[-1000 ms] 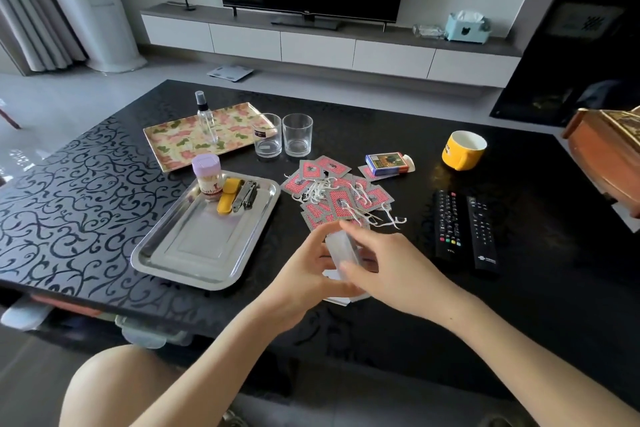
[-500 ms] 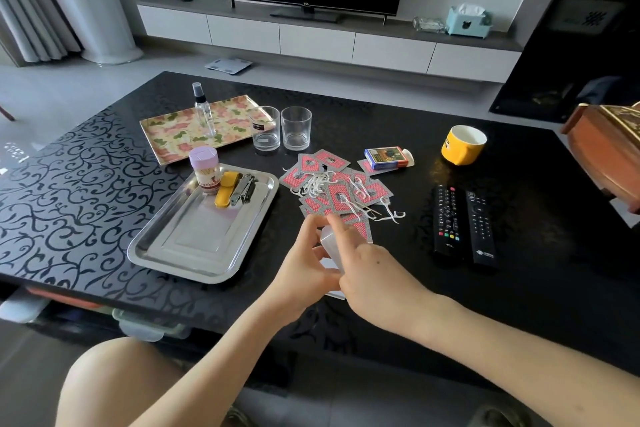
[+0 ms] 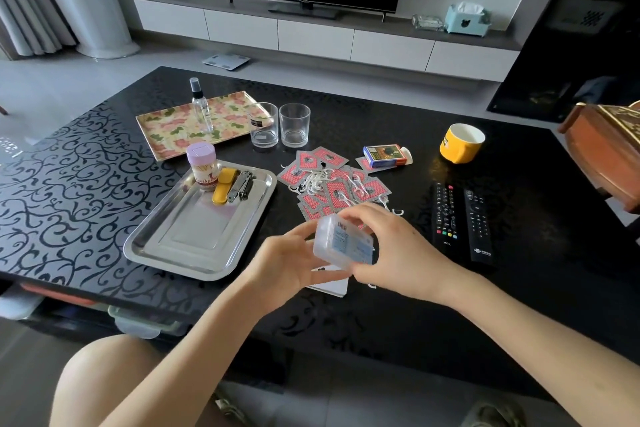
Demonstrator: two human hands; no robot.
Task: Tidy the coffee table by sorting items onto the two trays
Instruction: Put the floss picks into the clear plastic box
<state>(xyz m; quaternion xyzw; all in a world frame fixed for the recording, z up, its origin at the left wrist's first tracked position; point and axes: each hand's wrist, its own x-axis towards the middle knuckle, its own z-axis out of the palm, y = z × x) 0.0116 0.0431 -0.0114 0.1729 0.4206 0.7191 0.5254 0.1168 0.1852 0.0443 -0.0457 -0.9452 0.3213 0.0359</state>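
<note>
While the left hand (image 3: 287,262) pinches the clear plastic box (image 3: 341,243) by its left end and the right hand (image 3: 398,253) curls over its right, above the worktop's (image 3: 69,201) near edge, the blue label's too blurry to read. Jar (image 3: 202,166) on the steel tray (image 3: 194,236) just left reads "Toothpi…", and the remote (image 3: 445,215) says TCL.

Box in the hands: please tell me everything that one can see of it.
The box is small, flat and rectangular with rounded corners, of cloudy clear plastic, with a blue and white label on its top face. It is tilted, held in the air above the table, near the cards. The left hand grips its left end, the right hand its right end. Whether its lid is shut I cannot tell.
</note>
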